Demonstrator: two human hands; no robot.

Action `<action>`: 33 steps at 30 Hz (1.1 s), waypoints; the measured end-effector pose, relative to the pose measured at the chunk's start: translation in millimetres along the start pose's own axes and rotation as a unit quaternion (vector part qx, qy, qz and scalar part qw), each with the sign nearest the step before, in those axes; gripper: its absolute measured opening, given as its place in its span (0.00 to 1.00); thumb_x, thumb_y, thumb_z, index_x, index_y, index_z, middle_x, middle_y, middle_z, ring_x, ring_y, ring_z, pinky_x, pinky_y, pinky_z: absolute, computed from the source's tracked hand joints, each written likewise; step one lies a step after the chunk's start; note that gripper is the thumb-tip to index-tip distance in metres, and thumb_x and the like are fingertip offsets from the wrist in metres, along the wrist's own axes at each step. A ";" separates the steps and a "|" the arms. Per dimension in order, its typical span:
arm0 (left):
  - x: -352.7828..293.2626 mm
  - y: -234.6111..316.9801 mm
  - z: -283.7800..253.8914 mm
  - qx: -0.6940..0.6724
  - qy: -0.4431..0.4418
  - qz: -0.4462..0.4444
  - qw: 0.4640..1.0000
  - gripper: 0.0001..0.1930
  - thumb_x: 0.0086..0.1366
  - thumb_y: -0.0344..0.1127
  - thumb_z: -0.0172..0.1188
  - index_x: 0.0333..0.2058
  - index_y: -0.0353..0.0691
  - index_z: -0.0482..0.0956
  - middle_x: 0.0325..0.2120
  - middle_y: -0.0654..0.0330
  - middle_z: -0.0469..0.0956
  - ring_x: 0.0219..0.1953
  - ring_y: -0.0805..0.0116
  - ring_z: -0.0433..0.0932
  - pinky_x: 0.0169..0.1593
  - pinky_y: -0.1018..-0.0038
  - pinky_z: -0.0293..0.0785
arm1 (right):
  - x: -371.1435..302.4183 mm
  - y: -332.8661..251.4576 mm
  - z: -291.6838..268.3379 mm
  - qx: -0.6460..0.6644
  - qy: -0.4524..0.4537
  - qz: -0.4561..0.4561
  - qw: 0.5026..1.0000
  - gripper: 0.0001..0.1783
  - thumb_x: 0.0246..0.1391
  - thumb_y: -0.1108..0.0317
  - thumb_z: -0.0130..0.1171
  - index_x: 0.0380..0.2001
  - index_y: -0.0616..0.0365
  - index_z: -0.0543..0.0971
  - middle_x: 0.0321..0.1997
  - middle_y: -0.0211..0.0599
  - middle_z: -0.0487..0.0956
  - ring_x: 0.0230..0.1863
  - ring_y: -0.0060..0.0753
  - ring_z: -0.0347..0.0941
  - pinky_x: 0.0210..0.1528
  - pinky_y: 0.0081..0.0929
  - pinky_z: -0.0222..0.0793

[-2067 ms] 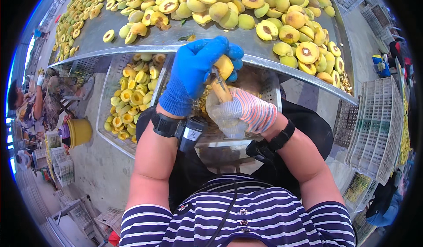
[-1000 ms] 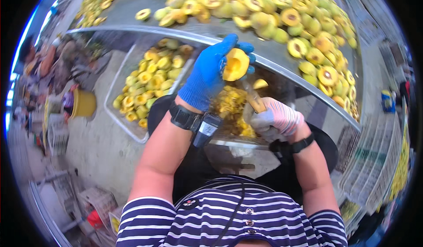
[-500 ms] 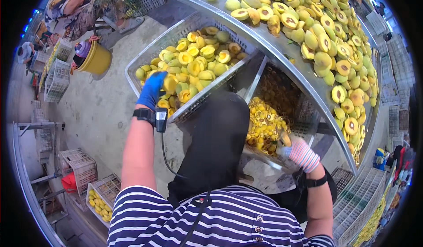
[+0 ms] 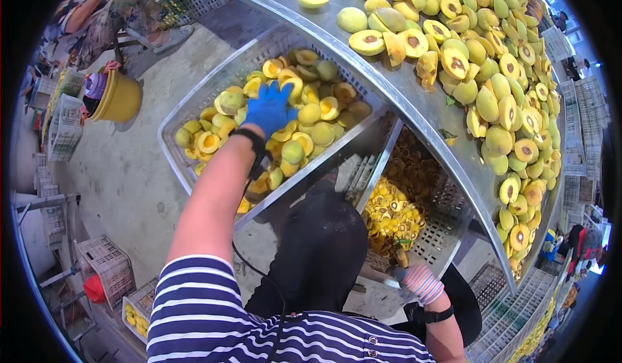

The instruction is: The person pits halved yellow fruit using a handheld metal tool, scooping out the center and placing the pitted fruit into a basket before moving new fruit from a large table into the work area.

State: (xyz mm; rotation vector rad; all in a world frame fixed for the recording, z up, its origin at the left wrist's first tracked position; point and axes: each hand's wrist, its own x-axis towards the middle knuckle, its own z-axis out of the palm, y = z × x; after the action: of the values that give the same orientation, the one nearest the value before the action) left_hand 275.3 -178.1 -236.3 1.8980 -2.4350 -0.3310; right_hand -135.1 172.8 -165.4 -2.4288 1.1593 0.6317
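My left hand (image 4: 269, 112), in a blue glove, lies with fingers spread on the halved yellow-green stone fruit (image 4: 310, 113) in a grey plastic crate (image 4: 175, 163). Whether its palm holds a piece is hidden. My right hand (image 4: 424, 284), in a striped knit glove, is closed round a short tool with a wooden handle (image 4: 402, 257); its working end cannot be made out. That hand is at the near edge of a second crate (image 4: 447, 237), which holds yellow fruit scraps and cut pits (image 4: 392, 209).
A metal-rimmed sorting table (image 4: 304, 20) curves across the far right, heaped with halved fruit (image 4: 499, 104). At left stand a yellow bucket (image 4: 120, 97) and stacked crates (image 4: 107, 262). A seated person (image 4: 116, 16) is at the far left. A cable (image 4: 249, 262) hangs by my left arm.
My left hand has moved from the crate's near left side to the fruit in its middle, fingers now spread. My right hand has shifted slightly down and left, still holding the tool.
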 end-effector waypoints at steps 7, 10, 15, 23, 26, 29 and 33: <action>145.0 -15.6 41.3 -0.246 0.104 -0.058 0.962 0.32 0.59 0.55 0.57 0.60 0.50 0.63 0.56 0.40 0.64 0.55 0.37 0.67 0.58 0.52 0.66 | 31.7 -5.3 -78.1 0.185 -0.021 0.066 0.980 0.11 0.46 0.68 0.56 0.34 0.58 0.76 0.22 0.47 0.74 0.25 0.43 0.75 0.23 0.37 0.71; 168.9 -75.1 45.0 -0.252 0.138 -0.072 0.955 0.36 0.57 0.57 0.58 0.61 0.52 0.62 0.58 0.41 0.63 0.57 0.38 0.65 0.59 0.51 0.64 | 56.7 -18.2 -98.5 0.446 -0.075 0.266 0.851 0.13 0.52 0.62 0.55 0.36 0.60 0.74 0.26 0.55 0.75 0.31 0.51 0.76 0.29 0.42 0.70; 26.6 -50.5 -1.9 -0.037 0.043 -0.016 0.998 0.42 0.53 0.65 0.59 0.62 0.50 0.62 0.60 0.45 0.62 0.62 0.39 0.60 0.63 0.55 0.59 | 34.1 3.8 -44.8 0.146 -0.022 0.121 0.982 0.09 0.51 0.64 0.55 0.32 0.59 0.76 0.19 0.46 0.72 0.24 0.46 0.72 0.26 0.39 0.66; -146.2 -107.7 -25.1 -0.048 -0.017 -0.018 0.999 0.34 0.48 0.54 0.69 0.53 0.47 0.74 0.60 0.46 0.63 0.62 0.46 0.62 0.61 0.57 0.64 | 87.2 -16.1 -87.5 0.450 0.046 0.145 0.880 0.13 0.50 0.67 0.56 0.38 0.61 0.78 0.27 0.38 0.79 0.30 0.35 0.75 0.33 0.29 0.67; -193.8 -85.6 -47.6 0.079 -0.076 -0.003 0.994 0.23 0.44 0.48 0.70 0.39 0.46 0.81 0.60 0.46 0.62 0.61 0.44 0.62 0.60 0.58 0.65 | 75.3 -23.9 -92.9 0.414 0.021 0.068 0.908 0.15 0.49 0.67 0.57 0.40 0.62 0.76 0.31 0.34 0.78 0.34 0.28 0.73 0.38 0.27 0.67; -222.7 -85.6 -65.9 0.088 -0.105 -0.006 0.991 0.18 0.45 0.49 0.68 0.34 0.47 0.83 0.57 0.46 0.66 0.61 0.43 0.61 0.58 0.58 0.68 | 82.6 -32.9 -105.9 0.497 0.008 0.165 0.852 0.16 0.49 0.68 0.54 0.40 0.64 0.75 0.31 0.40 0.77 0.33 0.32 0.71 0.38 0.28 0.67; -204.5 -71.6 -81.3 -0.043 -0.062 -0.036 0.997 0.21 0.53 0.49 0.63 0.42 0.45 0.81 0.47 0.48 0.76 0.53 0.48 0.72 0.53 0.61 0.72 | 72.9 -36.4 -111.9 0.376 0.043 0.068 0.923 0.16 0.47 0.68 0.53 0.40 0.65 0.74 0.30 0.44 0.76 0.33 0.37 0.70 0.39 0.32 0.67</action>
State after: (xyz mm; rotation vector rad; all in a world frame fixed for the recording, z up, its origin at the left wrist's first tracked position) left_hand 408.1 -9.5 -149.7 1.9901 -2.3867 -0.5626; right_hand -39.3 91.6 -107.1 -1.7392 1.3067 0.0681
